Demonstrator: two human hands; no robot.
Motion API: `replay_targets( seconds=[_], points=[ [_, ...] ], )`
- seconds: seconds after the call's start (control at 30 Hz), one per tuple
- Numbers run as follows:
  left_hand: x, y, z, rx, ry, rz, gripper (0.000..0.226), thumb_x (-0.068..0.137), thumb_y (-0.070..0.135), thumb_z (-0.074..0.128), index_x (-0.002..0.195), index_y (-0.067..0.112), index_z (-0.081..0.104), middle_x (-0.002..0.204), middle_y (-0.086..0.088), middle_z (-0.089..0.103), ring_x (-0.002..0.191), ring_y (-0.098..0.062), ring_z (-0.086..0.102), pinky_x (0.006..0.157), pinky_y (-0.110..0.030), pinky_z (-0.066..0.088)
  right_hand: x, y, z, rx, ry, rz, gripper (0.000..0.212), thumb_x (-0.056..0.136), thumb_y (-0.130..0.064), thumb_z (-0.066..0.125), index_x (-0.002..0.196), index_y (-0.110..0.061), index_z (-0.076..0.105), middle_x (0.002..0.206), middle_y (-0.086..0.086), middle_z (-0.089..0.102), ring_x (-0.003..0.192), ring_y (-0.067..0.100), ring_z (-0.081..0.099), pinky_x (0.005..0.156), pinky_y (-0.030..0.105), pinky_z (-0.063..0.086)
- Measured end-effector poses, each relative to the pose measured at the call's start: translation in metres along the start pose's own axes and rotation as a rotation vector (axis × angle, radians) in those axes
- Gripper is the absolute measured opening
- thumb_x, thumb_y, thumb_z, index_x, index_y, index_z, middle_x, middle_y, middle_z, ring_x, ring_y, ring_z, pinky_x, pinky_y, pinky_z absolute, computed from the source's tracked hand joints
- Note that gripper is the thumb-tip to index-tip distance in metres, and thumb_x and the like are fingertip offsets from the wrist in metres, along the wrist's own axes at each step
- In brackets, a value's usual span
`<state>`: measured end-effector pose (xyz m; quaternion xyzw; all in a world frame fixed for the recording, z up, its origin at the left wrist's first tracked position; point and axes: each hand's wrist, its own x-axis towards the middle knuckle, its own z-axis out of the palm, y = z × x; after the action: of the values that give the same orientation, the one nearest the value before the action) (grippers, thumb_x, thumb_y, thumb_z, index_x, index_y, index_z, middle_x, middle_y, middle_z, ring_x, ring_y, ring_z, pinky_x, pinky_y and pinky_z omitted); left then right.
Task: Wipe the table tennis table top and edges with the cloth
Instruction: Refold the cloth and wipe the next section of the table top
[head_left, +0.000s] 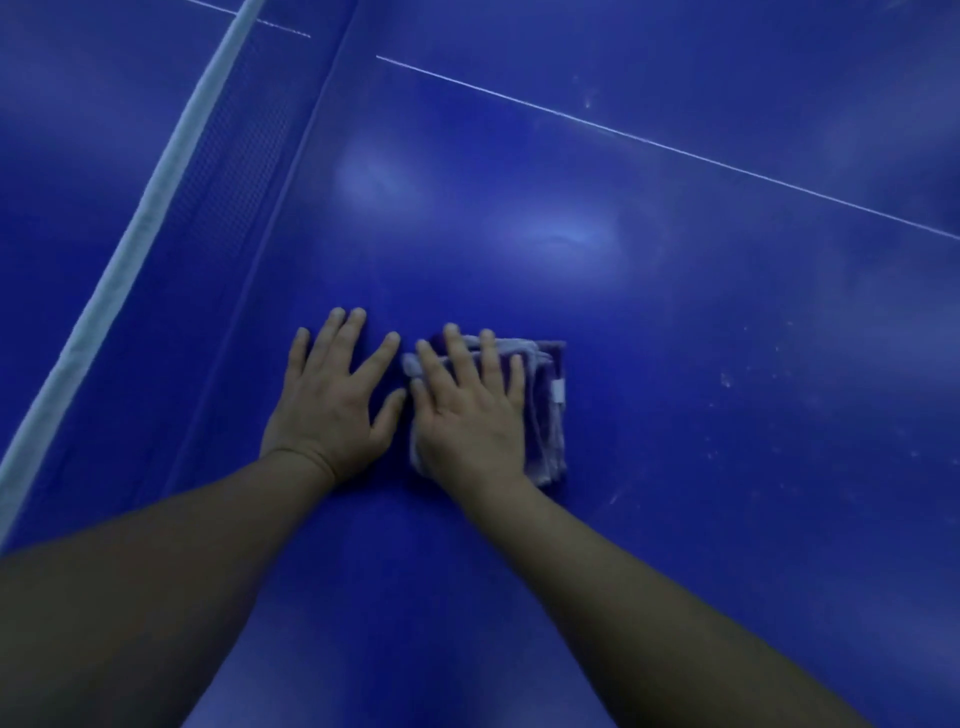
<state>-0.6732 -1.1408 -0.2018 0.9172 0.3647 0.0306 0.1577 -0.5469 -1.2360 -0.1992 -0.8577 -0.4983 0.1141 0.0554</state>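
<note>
A folded purple and white cloth (545, 410) lies flat on the blue table tennis table top (675, 322). My right hand (467, 410) presses down on the cloth with straight, spread fingers and covers its left part. My left hand (332, 400) lies flat on the bare table just left of the cloth, fingers spread, thumb close to the cloth's left edge.
The net (228, 171) with its white top band (140, 228) runs diagonally across the left side. A thin white centre line (649, 140) crosses the table behind the hands. Pale dust specks (727, 382) dot the surface to the right of the cloth.
</note>
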Motion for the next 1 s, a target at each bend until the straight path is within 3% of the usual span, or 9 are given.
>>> replay_targets(
  seconds=[0.17,0.27,0.33,0.4,0.47,0.53,0.67,0.83,1.0],
  points=[
    [-0.009,-0.004,0.000,0.016,-0.036,0.033,0.061,0.095,0.045,0.041,0.149,0.016,0.043,0.160,-0.019,0.025,0.150,-0.034,0.017,0.122,-0.053,0.010,-0.086,0.023,0.007,-0.059,-0.051,-0.233,0.047,0.103,-0.045,0.030,0.149,-0.034,0.038,0.160,-0.004,0.033,0.151,0.029,0.022,0.120,0.056,0.014],
    [-0.044,-0.011,-0.001,0.038,-0.074,0.077,0.065,0.096,0.049,0.029,0.151,0.015,0.040,0.161,-0.017,0.025,0.151,-0.032,0.017,0.122,-0.051,0.013,-0.107,0.066,0.000,-0.092,-0.074,-0.263,0.047,0.102,-0.045,0.034,0.144,-0.032,0.049,0.157,-0.005,0.040,0.148,0.029,0.030,0.117,0.055,0.021],
    [-0.082,-0.009,0.000,0.021,-0.093,0.062,0.069,0.094,0.051,0.024,0.150,0.014,0.041,0.160,-0.016,0.028,0.150,-0.032,0.019,0.121,-0.053,0.015,-0.098,0.084,-0.009,-0.090,-0.063,-0.181,0.049,0.101,-0.045,0.034,0.143,-0.031,0.052,0.156,-0.004,0.042,0.147,0.031,0.033,0.116,0.054,0.021],
    [-0.120,-0.004,0.004,0.029,-0.111,0.033,0.068,0.094,0.051,0.024,0.151,0.015,0.039,0.160,-0.015,0.027,0.151,-0.031,0.017,0.121,-0.053,0.017,-0.074,0.083,-0.014,-0.070,-0.047,-0.015,0.049,0.103,-0.046,0.031,0.148,-0.034,0.044,0.161,-0.006,0.031,0.151,0.028,0.022,0.119,0.054,0.012],
    [-0.144,-0.002,0.008,0.067,-0.131,0.034,0.066,0.096,0.050,0.024,0.152,0.016,0.035,0.162,-0.014,0.024,0.152,-0.029,0.014,0.121,-0.053,0.017,-0.050,0.063,-0.008,-0.010,-0.017,0.179,0.049,0.105,-0.046,0.028,0.153,-0.039,0.031,0.165,-0.009,0.018,0.153,0.024,0.009,0.120,0.053,0.002],
    [-0.150,-0.004,0.010,0.069,-0.123,0.045,0.065,0.097,0.049,0.025,0.152,0.017,0.036,0.161,-0.014,0.024,0.152,-0.029,0.015,0.121,-0.053,0.016,-0.044,0.034,0.002,0.010,-0.001,0.236,0.050,0.105,-0.046,0.025,0.154,-0.039,0.028,0.166,-0.008,0.016,0.153,0.025,0.007,0.120,0.054,0.001],
    [-0.149,-0.004,0.010,0.045,-0.098,0.057,0.065,0.095,0.048,0.026,0.150,0.015,0.040,0.160,-0.017,0.027,0.150,-0.032,0.018,0.121,-0.055,0.016,-0.122,-0.002,0.018,-0.055,-0.043,-0.100,0.051,0.102,-0.046,0.027,0.151,-0.034,0.035,0.163,-0.003,0.027,0.151,0.030,0.016,0.118,0.056,0.012],
    [-0.150,-0.003,0.010,0.053,-0.089,0.063,0.065,0.096,0.046,0.026,0.151,0.016,0.038,0.161,-0.017,0.024,0.151,-0.032,0.014,0.122,-0.054,0.013,-0.194,0.050,0.010,-0.131,-0.133,-0.273,0.049,0.103,-0.049,0.029,0.147,-0.034,0.044,0.160,-0.007,0.033,0.151,0.027,0.023,0.119,0.051,0.012],
    [-0.150,-0.006,0.014,0.062,-0.090,0.059,0.059,0.100,0.044,0.033,0.154,0.020,0.031,0.163,-0.015,0.018,0.153,-0.029,0.007,0.123,-0.052,0.007,-0.122,0.028,0.010,-0.014,-0.045,0.151,0.053,0.103,-0.051,0.019,0.153,-0.040,0.031,0.165,-0.011,0.018,0.153,0.023,0.007,0.119,0.053,0.001]
  ],
)
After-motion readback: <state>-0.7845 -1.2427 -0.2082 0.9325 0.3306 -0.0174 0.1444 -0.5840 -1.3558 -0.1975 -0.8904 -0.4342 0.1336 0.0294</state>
